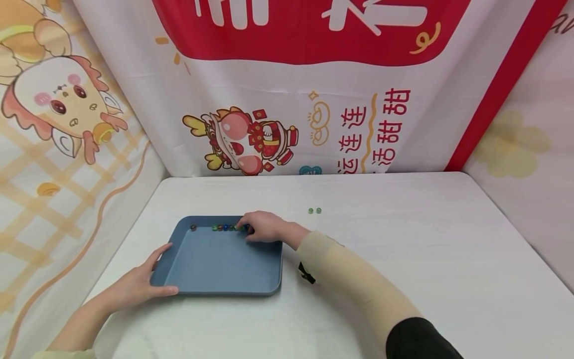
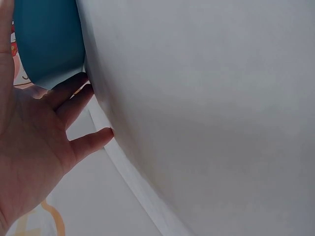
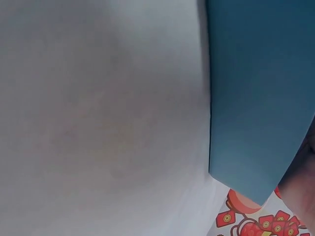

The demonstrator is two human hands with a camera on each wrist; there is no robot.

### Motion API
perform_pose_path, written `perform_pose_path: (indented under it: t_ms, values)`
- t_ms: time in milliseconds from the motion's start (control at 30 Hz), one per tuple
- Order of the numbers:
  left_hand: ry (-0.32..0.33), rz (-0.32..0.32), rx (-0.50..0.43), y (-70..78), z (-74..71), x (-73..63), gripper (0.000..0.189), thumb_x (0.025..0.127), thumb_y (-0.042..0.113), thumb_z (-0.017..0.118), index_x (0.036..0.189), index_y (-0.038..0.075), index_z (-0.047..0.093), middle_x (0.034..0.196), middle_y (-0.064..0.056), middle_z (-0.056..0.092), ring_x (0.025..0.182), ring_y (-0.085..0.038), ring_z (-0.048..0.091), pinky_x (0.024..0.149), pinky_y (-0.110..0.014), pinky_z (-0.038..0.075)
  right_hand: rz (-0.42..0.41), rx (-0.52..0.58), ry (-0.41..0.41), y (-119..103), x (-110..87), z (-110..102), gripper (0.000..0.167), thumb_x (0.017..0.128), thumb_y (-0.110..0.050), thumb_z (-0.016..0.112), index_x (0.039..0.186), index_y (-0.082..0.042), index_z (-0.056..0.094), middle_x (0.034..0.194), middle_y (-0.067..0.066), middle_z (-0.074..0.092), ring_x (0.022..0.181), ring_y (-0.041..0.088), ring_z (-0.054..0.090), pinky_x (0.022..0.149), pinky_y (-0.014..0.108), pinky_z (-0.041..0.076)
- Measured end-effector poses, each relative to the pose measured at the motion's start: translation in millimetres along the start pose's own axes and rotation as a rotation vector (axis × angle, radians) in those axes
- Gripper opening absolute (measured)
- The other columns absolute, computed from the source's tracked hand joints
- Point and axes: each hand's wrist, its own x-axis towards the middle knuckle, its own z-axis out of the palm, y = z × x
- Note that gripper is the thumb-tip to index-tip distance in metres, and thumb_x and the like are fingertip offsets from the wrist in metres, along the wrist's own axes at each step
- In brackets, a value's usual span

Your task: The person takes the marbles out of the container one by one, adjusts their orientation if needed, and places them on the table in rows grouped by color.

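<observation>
A blue-grey rectangular tray [image 1: 215,264] lies on the white table in the head view. Inside, along its far side, runs a row of small glass marbles [image 1: 225,228] in green, brown and blue. One brown marble [image 1: 193,228] sits apart to the left. My right hand [image 1: 265,228] reaches over the tray's far right part, index fingertip at the row, thumb held apart below it; its other fingers are hidden. My left hand [image 1: 142,283] rests around the near left corner, thumb along the front edge and fingers at the left side. Its fingers [image 2: 76,105] look fairly straight in the left wrist view.
Two green marbles [image 1: 315,211] lie on the table [image 1: 403,249] beyond the tray's right side. Printed cloth [image 1: 251,80] hangs behind the table, with more at both sides. A small black object [image 1: 307,273] shows under the right sleeve [image 1: 354,274].
</observation>
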Motion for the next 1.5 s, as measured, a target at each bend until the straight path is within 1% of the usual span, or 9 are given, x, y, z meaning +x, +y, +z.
perform_pose_path:
  t_ms: [233, 467, 600, 867, 1100, 1267, 1500]
  values:
    - [0.002, -0.004, -0.004, 0.2, 0.5, 0.0, 0.116, 0.077, 0.052, 0.078, 0.154, 0.007, 0.004, 0.135, -0.048, 0.033, 0.119, -0.058, 0.044, 0.086, -0.062, 0.042, 0.000, 0.017, 0.000, -1, -0.5, 3, 0.035, 0.093, -0.020, 0.069, 0.127, -0.015, 0.064, 0.113, -0.004, 0.061, 0.090, 0.007, 0.056, 0.080, 0.020, 0.046]
    - [0.013, 0.015, 0.004, -1.6, 1.3, -0.3, 0.115, 0.077, 0.050, 0.078, 0.154, 0.006, 0.004, 0.134, -0.048, 0.034, 0.117, -0.058, 0.045, 0.084, -0.061, 0.043, -0.008, 0.036, 0.001, 0, -0.7, 4, 0.029, 0.093, -0.014, 0.068, 0.122, -0.013, 0.067, 0.108, -0.003, 0.060, 0.086, 0.008, 0.055, 0.077, 0.019, 0.046]
    - [0.010, 0.012, -0.001, -1.8, 1.2, -0.6, 0.115, 0.078, 0.050, 0.078, 0.154, 0.006, 0.005, 0.133, -0.048, 0.035, 0.117, -0.057, 0.046, 0.085, -0.061, 0.043, -0.018, 0.043, -0.007, 1, -1.5, 4, 0.025, 0.094, -0.011, 0.066, 0.118, -0.013, 0.069, 0.105, -0.004, 0.060, 0.084, 0.009, 0.055, 0.074, 0.018, 0.045]
    - [0.003, 0.003, -0.002, -0.3, 1.1, -1.1, 0.115, 0.078, 0.050, 0.078, 0.154, 0.005, 0.004, 0.132, -0.050, 0.034, 0.118, -0.058, 0.045, 0.085, -0.061, 0.043, -0.054, 0.027, -0.019, 3, -2.1, 4, 0.017, 0.093, -0.007, 0.066, 0.106, -0.015, 0.071, 0.101, -0.004, 0.060, 0.085, 0.008, 0.055, 0.075, 0.018, 0.045]
    - [0.004, 0.004, 0.000, -0.7, 1.3, -0.9, 0.115, 0.078, 0.048, 0.079, 0.154, 0.005, 0.004, 0.130, -0.050, 0.037, 0.118, -0.058, 0.044, 0.085, -0.061, 0.043, -0.056, 0.004, -0.023, 1, -2.6, 4, 0.015, 0.093, -0.008, 0.066, 0.106, -0.016, 0.071, 0.100, -0.005, 0.060, 0.085, 0.008, 0.055, 0.076, 0.018, 0.045]
    - [0.001, 0.008, 0.015, -1.7, 1.3, 0.0, 0.115, 0.078, 0.049, 0.078, 0.154, 0.005, 0.004, 0.131, -0.050, 0.035, 0.118, -0.059, 0.043, 0.085, -0.061, 0.043, -0.058, 0.005, -0.015, 1, -5.4, 1, 0.016, 0.093, -0.009, 0.066, 0.105, -0.016, 0.072, 0.099, -0.006, 0.061, 0.085, 0.007, 0.055, 0.076, 0.018, 0.045]
    - [-0.005, 0.008, 0.011, -2.3, 0.7, 0.8, 0.114, 0.078, 0.048, 0.078, 0.154, 0.005, 0.004, 0.132, -0.050, 0.034, 0.118, -0.059, 0.044, 0.084, -0.060, 0.043, -0.065, 0.043, 0.004, 3, -12.8, -8, 0.017, 0.093, -0.011, 0.066, 0.109, -0.014, 0.072, 0.099, -0.006, 0.064, 0.086, 0.010, 0.057, 0.078, 0.018, 0.046]
